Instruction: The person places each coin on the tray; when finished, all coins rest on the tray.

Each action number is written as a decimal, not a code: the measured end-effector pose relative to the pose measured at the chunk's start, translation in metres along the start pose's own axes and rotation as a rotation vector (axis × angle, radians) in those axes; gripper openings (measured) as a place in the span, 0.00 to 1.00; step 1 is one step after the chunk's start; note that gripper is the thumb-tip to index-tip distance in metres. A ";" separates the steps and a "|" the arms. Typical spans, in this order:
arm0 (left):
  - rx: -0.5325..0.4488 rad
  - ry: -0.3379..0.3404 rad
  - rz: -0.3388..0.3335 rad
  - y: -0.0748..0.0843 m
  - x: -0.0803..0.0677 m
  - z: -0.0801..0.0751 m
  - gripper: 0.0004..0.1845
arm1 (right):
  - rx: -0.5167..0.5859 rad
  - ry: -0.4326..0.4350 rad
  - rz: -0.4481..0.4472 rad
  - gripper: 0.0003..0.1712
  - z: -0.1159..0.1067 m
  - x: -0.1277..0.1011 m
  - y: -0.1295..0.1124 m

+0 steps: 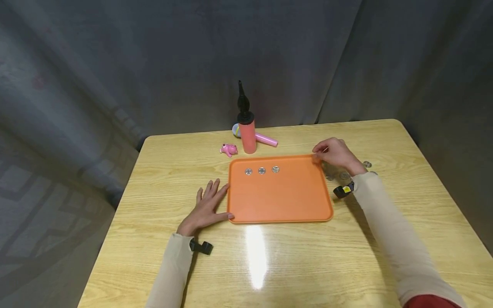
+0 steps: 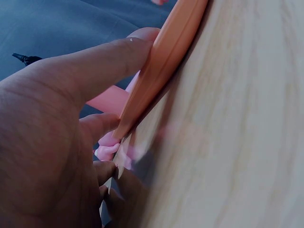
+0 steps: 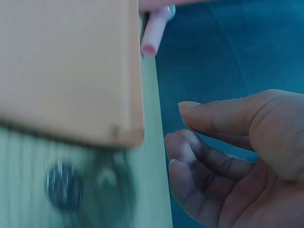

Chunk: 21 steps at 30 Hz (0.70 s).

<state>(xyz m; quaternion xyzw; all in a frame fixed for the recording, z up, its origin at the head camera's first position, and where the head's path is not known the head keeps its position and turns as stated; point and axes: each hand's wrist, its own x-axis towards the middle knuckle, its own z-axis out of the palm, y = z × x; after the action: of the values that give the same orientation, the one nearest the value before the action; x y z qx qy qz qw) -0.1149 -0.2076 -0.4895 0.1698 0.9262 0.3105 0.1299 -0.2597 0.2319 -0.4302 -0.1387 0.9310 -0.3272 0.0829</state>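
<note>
An orange tray [image 1: 281, 194] lies on the table, with three silver coins [image 1: 262, 170] in a row near its far edge. At its left side my left hand [image 1: 204, 214] rests with fingers spread, thumb and index fingertip touching the rim; the left wrist view shows this thumb [image 2: 114, 57] against the tray's outer wall [image 2: 156, 66]. My right hand [image 1: 335, 152] is over the far right corner. In the right wrist view its fingers are loosely bent, the thumb [image 3: 213, 116] apart from them, and no object shows between. More coins [image 1: 344, 176] lie beside the tray, partly behind that hand.
Behind the tray stands a coral hand pump [image 1: 248, 137] with a black nozzle. A pink toy microphone [image 1: 266, 139] lies behind the pump, and a small pink figurine [image 1: 229, 149] is to its left. Grey curtains [image 1: 231, 64] hang beyond the wooden table [image 1: 308, 265].
</note>
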 end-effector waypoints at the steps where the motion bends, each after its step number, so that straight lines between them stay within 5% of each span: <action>1: -0.001 0.001 0.000 0.000 0.000 0.000 0.53 | 0.000 0.004 0.008 0.13 -0.003 -0.003 0.004; 21: 0.010 0.000 -0.001 -0.001 0.001 0.000 0.53 | -0.105 0.015 0.173 0.14 -0.050 -0.047 0.079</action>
<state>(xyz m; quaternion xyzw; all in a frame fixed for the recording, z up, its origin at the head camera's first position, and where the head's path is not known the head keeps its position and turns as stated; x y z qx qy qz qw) -0.1158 -0.2079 -0.4902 0.1700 0.9278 0.3060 0.1291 -0.2432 0.3348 -0.4384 -0.0594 0.9560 -0.2704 0.0967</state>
